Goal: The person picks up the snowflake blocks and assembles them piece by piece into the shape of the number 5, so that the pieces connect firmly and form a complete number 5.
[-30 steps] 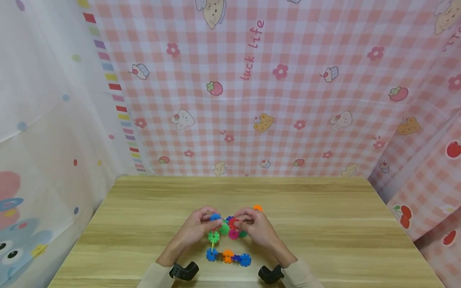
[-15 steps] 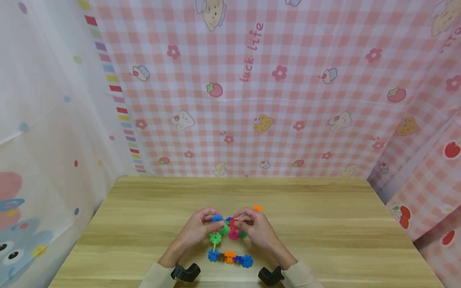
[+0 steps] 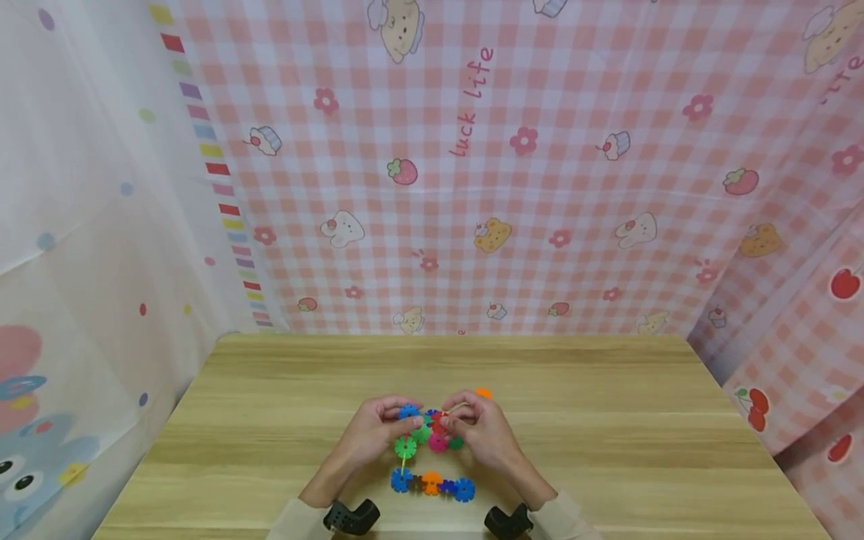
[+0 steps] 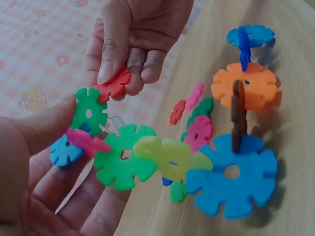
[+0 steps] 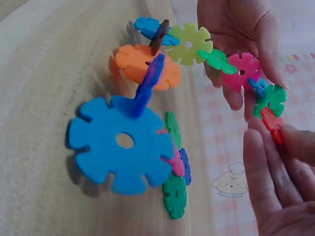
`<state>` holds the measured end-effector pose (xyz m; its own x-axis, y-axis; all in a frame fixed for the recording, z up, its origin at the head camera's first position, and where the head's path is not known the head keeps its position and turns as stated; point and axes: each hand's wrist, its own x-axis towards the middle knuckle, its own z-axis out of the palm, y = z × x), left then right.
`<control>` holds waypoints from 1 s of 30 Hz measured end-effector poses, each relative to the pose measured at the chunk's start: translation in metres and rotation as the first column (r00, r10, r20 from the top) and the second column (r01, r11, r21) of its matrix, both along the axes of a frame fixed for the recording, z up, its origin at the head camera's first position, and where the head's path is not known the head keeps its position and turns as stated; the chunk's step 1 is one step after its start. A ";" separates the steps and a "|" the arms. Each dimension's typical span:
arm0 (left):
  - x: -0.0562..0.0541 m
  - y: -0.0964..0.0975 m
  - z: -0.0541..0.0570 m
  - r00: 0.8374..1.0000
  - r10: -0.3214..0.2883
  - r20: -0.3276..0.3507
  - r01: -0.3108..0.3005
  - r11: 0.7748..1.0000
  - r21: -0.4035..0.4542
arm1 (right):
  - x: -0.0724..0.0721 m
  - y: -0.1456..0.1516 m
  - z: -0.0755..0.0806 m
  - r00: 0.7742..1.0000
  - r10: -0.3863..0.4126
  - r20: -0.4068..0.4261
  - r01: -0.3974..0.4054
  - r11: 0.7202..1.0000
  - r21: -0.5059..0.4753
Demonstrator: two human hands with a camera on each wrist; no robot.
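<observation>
A chain of notched plastic snowflake discs runs from my left hand (image 3: 370,431) back to the table. In the left wrist view, thumb and fingers hold its upper end, where a blue disc (image 4: 66,151), a pink disc (image 4: 88,142) and a green disc (image 4: 89,110) join. My right hand (image 3: 486,429) pinches a red disc (image 5: 271,124), whose edge meets that green disc; how deep the slots engage I cannot tell. Lower along the chain come another green disc (image 4: 125,156), a yellow disc (image 4: 172,158) and a large blue disc (image 4: 232,174).
The chain's lower row, with an orange disc (image 3: 431,482) and a blue end disc (image 3: 463,490), lies nearest me on the wooden table (image 3: 594,405). Loose discs, among them a pink disc (image 4: 199,132), lie beyond it. Another orange disc (image 3: 483,393) is behind my right hand.
My left hand and the chain have shifted slightly right, towards the right hand. The right hand keeps its pinch on the red disc and has hardly moved. The whole view sits a little lower.
</observation>
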<state>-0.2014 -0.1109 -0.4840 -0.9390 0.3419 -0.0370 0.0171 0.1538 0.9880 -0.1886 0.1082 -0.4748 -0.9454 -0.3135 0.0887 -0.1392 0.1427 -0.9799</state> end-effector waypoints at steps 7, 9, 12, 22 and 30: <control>0.001 0.003 0.000 1.000 0.020 -0.006 -0.020 1.000 -0.023 | -0.001 -0.001 -0.001 0.999 -0.035 -0.009 0.035 0.999 0.016; 0.001 0.003 0.001 1.000 0.019 -0.001 -0.019 1.000 -0.016 | -0.005 0.000 -0.009 0.999 -0.045 -0.007 0.045 0.999 0.010; 0.001 0.003 0.001 1.000 0.012 -0.001 -0.012 1.000 -0.008 | -0.006 0.000 -0.011 0.999 -0.049 -0.012 0.049 0.999 0.000; -0.002 0.002 -0.003 1.000 0.004 0.012 -0.004 1.000 -0.005 | -0.008 -0.005 -0.011 0.998 -0.061 0.004 0.061 0.997 -0.043; -0.004 0.001 -0.002 1.000 -0.004 0.018 0.004 1.000 0.015 | -0.011 -0.006 -0.011 0.998 -0.058 0.037 0.060 0.997 -0.050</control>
<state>-0.2053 -0.1095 -0.4855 -0.9368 0.3465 -0.0487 -0.0003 0.1385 0.9904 -0.1991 0.1025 -0.4860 -0.9651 -0.2525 0.0697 -0.0974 0.0989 -0.9903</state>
